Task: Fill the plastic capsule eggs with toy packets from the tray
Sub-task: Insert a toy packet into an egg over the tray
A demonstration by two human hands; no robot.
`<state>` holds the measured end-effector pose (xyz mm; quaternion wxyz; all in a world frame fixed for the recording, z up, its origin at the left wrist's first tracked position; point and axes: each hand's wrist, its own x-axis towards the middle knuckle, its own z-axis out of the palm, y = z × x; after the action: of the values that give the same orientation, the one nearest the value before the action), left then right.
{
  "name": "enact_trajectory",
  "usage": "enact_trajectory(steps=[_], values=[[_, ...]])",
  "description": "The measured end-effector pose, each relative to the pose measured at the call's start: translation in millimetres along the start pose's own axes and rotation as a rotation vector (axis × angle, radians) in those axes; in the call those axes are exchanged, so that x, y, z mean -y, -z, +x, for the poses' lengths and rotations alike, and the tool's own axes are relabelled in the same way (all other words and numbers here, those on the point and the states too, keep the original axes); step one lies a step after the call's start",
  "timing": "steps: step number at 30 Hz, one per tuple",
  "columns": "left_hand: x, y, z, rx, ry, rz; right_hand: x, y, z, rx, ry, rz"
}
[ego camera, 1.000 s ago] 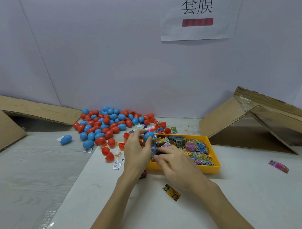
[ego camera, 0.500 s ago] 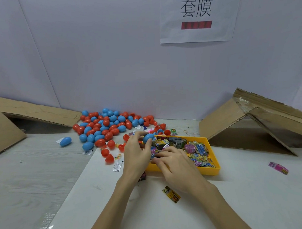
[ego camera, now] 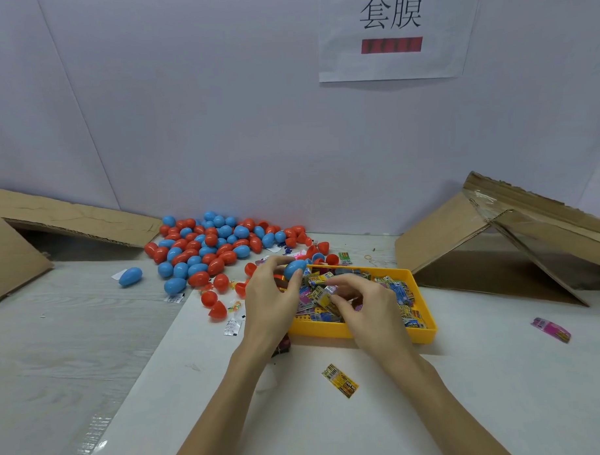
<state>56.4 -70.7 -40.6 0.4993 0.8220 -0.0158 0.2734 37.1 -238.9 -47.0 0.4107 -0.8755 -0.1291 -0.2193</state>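
A yellow tray (ego camera: pixel 363 331) full of small printed toy packets sits mid-table. My left hand (ego camera: pixel 270 296) holds a blue capsule egg (ego camera: pixel 294 269) between thumb and fingertips above the tray's left end. My right hand (ego camera: pixel 366 303) is over the tray, its fingertips pinching a toy packet (ego camera: pixel 323 296) just right of the left hand. A heap of blue and red capsule eggs (ego camera: pixel 211 245) lies behind and to the left, against the wall.
Loose red egg halves (ego camera: pixel 217 310) and small packets lie left of the tray. A yellow packet (ego camera: pixel 339 380) lies in front of the tray, a pink one (ego camera: pixel 551 330) at right. Folded cardboard (ego camera: pixel 496 241) stands at right, more cardboard (ego camera: pixel 70 221) at left. A lone blue egg (ego camera: pixel 130 276) lies left.
My right hand has lifted a packet out of the tray's contents, its fingers now raised and pinching it. The left hand keeps the blue egg in almost the same place.
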Motion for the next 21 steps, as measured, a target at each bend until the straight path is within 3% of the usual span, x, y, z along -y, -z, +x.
enact_trajectory(steps=[13,17,21], values=[[-6.5,-2.1,-3.0,0.117,-0.068,-0.066,-3.6,3.3,3.3,-0.098,-0.166,0.044],[-7.4,-1.9,-4.8,0.195,-0.2,-0.066,-4.8,6.1,3.6,-0.125,-0.177,0.033],[-6.0,-4.8,-7.7,0.254,-0.226,-0.024,-5.1,8.0,3.8,-0.126,-0.167,0.075]])
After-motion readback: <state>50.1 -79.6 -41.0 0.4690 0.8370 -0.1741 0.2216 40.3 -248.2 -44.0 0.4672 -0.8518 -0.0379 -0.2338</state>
